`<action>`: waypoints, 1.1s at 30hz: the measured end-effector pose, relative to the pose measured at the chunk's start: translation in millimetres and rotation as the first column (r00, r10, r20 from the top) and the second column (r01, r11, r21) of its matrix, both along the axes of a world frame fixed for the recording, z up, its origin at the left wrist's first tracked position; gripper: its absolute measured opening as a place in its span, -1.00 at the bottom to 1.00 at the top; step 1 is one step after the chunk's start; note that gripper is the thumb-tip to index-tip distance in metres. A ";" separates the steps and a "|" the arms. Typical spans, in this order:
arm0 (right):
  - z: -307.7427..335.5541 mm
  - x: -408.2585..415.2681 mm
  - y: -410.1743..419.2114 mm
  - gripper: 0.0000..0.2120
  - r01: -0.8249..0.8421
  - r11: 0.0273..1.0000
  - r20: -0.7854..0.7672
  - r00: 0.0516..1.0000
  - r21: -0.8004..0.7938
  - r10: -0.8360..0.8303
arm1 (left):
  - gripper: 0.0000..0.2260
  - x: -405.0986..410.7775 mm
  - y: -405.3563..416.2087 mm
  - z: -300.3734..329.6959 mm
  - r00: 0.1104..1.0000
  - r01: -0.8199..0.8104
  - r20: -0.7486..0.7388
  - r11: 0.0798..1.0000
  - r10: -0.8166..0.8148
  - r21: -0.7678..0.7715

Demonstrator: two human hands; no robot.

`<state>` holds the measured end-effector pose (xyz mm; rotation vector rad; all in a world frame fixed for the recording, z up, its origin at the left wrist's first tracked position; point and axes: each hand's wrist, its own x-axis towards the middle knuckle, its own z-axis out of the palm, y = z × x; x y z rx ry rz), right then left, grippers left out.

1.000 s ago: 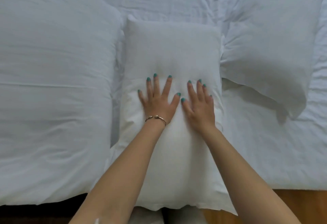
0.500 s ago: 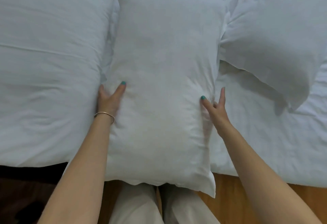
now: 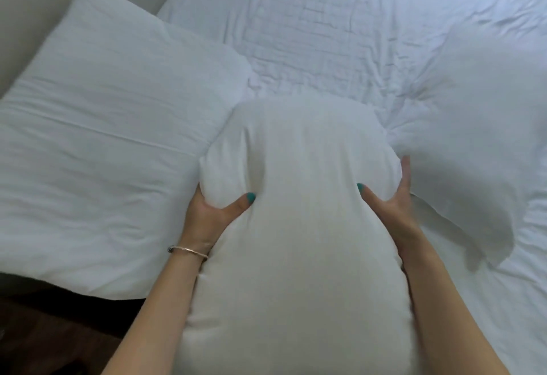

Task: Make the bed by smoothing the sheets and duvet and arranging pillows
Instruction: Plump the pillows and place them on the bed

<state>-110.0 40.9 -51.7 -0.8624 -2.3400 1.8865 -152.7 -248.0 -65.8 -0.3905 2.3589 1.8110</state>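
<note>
Nearest the viewer, the middle pillow fills the frame from 6 o'clock to the centre, raised and tilted toward the person. The left hand grips its left flank at about 8 o'clock, thumb dug into the front face and fingers hidden behind the fabric; a bracelet sits on that wrist. The right hand holds the opposite flank at 4 o'clock, thumb on the front, fingers stretched along the side — a two-sided clasp that probably keeps the soft filling from sagging while the pillow is carried. At 9 o'clock a large pillow lies flat beside the held one; at 3 o'clock another pillow rests crumpled. Farther off, toward 12 o'clock, the sheet remains wrinkled — smoothing appears unfinished, and the held pillow likely awaits placement.
</note>
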 end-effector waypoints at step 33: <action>-16.1 -177.5 -443.3 0.11 -0.224 0.938 0.215 0.935 -0.266 0.284 | 0.28 -199.3 -454.5 33.5 0.931 -0.159 0.282 0.953 0.231 -0.256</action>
